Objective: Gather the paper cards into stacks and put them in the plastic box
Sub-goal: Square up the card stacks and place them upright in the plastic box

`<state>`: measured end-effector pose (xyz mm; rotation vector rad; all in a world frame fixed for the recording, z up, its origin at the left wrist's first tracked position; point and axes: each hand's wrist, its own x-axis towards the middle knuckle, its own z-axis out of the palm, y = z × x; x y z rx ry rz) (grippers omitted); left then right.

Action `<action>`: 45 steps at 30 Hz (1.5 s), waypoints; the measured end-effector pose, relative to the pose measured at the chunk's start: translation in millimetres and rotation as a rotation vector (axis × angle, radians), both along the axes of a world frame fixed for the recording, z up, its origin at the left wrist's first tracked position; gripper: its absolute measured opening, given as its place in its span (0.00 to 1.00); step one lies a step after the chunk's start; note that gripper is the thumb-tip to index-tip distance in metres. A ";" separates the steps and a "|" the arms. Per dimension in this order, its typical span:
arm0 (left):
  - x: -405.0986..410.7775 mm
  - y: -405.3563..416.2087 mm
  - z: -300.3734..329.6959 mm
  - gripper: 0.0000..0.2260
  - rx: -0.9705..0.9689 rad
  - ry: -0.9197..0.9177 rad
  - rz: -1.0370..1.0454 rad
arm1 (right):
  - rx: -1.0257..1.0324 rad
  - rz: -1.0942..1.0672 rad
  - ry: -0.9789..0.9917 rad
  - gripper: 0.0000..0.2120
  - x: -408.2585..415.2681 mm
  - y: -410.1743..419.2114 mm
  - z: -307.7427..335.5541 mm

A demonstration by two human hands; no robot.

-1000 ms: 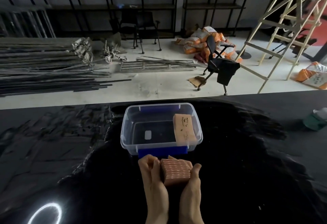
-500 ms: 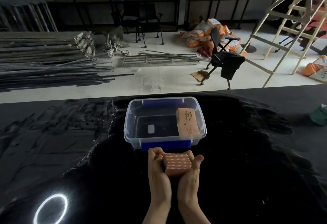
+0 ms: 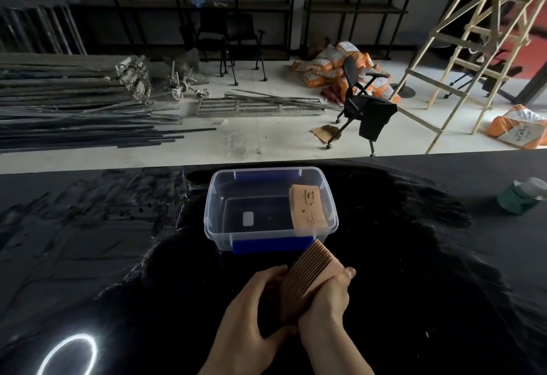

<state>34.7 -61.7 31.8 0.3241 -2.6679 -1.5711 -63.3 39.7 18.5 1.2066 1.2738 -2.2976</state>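
A thick stack of brown paper cards is held between both hands, tilted so its top leans toward the box, with the card edges facing me. My left hand wraps the stack's left and lower side. My right hand presses on its right side. Just beyond them stands a clear plastic box with blue latches on the black table. Another stack of brown cards with printed faces lies inside the box against its right wall.
A green roll or jar sits at the table's far right. A ring light reflection glows on the black table surface at lower left. Beyond the table edge lie metal rods, chairs, sacks and a wooden ladder on the floor.
The stack was held flat and low between both hands near the box's front; now it is turned on edge and tilted, with my hands drawn back toward me and regripped.
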 end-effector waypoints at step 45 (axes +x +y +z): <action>-33.7 20.6 -30.2 0.13 0.322 0.177 0.831 | 0.783 0.497 0.746 0.14 18.6 2.6 -32.1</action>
